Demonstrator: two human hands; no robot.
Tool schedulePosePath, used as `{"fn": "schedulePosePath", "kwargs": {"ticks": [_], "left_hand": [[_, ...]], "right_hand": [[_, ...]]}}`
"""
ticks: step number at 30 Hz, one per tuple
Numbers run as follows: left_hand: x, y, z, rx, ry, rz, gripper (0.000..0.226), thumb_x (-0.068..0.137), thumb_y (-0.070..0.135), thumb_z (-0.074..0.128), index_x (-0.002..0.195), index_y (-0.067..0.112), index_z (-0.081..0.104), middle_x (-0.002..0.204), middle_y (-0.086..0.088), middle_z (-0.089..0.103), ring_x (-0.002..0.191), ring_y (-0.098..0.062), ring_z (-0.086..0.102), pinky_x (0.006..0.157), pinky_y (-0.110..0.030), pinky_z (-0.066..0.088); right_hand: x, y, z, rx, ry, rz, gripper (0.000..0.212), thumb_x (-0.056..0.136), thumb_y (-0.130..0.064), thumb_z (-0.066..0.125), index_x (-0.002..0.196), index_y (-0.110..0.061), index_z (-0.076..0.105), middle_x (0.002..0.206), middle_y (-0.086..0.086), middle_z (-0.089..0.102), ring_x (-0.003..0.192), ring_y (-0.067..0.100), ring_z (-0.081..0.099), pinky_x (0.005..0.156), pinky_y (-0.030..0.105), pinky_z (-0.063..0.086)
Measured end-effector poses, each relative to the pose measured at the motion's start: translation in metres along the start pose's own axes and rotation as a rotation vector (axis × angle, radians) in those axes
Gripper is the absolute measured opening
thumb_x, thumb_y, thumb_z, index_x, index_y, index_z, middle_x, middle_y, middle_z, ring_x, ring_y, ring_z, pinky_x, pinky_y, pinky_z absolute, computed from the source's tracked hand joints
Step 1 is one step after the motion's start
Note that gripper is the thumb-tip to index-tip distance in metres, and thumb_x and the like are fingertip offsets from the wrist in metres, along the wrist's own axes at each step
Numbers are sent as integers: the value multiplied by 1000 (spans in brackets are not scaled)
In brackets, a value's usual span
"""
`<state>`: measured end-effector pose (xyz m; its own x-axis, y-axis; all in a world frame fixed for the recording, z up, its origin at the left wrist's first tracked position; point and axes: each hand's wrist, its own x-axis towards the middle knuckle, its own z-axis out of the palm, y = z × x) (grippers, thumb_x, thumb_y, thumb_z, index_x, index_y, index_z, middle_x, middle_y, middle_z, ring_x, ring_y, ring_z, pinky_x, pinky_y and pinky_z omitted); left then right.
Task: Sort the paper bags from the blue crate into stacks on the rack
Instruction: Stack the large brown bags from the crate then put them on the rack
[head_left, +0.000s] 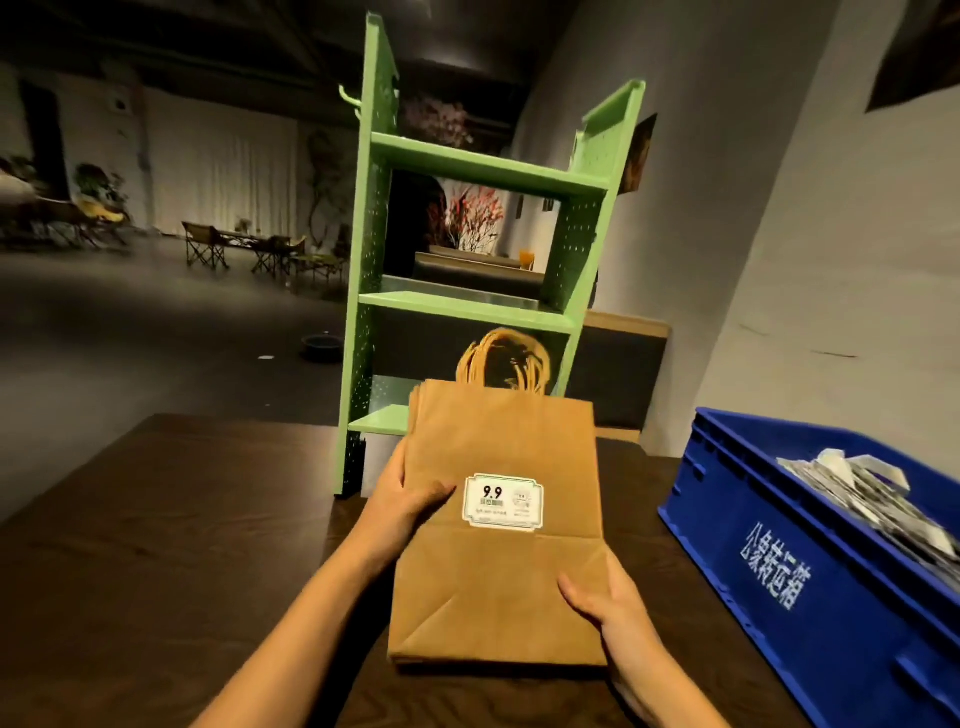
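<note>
A stack of flat brown paper bags (498, 447) with twisted handles and a white "9.9" label lies between my hands, its handle end pointing at the green rack (457, 306). My left hand (405, 499) holds the stack's left edge, thumb on top near the label. My right hand (597, 597) grips the lower right corner, thumb on top. The rack stands on the dark wooden table (156, 545) just beyond the bags; its shelves show no bags. The blue crate (810, 571) sits to the right, with white patterned paper bags (872, 499) inside.
A grey wall rises behind the crate on the right. Beyond the table on the left is a dim room with folding chairs (208, 249) and a dark bowl (319, 344) on the floor.
</note>
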<state>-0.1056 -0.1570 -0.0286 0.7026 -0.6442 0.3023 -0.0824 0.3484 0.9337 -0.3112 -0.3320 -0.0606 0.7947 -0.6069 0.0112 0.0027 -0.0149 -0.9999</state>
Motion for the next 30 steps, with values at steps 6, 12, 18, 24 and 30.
{"fn": "schedulePosePath", "kwargs": {"ticks": [6,12,18,24,30], "left_hand": [[-1,2,-28,-290,70,-162,50,59,6,67,108,8,62,83,-11,74,68,-22,74,59,-27,59],[-5,18,-34,-604,167,-191,33,101,10,45,86,5,74,67,-9,76,54,-22,73,48,-25,58],[-8,21,-42,-1019,217,-178,40,97,34,52,133,26,69,127,-12,72,120,-35,66,109,-51,45],[5,4,-40,-459,391,-23,35,106,20,53,137,34,60,140,-4,66,124,-22,64,104,-44,51],[6,-24,-31,265,383,152,64,101,25,64,153,46,33,147,30,45,142,5,37,106,-10,36]], "right_hand": [[-1,-36,30,127,-134,146,46,87,-8,71,131,-18,61,118,11,74,108,32,71,95,49,55],[11,-65,57,207,-113,148,38,91,-4,64,125,-21,63,114,12,75,101,33,74,81,44,58],[68,-99,79,189,-43,136,32,93,-14,67,123,-27,63,117,14,73,112,40,67,102,59,49],[127,-109,94,78,69,297,41,85,-18,79,121,-9,61,106,17,75,93,32,73,71,39,62],[122,-80,92,120,408,118,39,90,-45,71,115,-16,68,102,7,75,95,27,71,89,46,59]]}}
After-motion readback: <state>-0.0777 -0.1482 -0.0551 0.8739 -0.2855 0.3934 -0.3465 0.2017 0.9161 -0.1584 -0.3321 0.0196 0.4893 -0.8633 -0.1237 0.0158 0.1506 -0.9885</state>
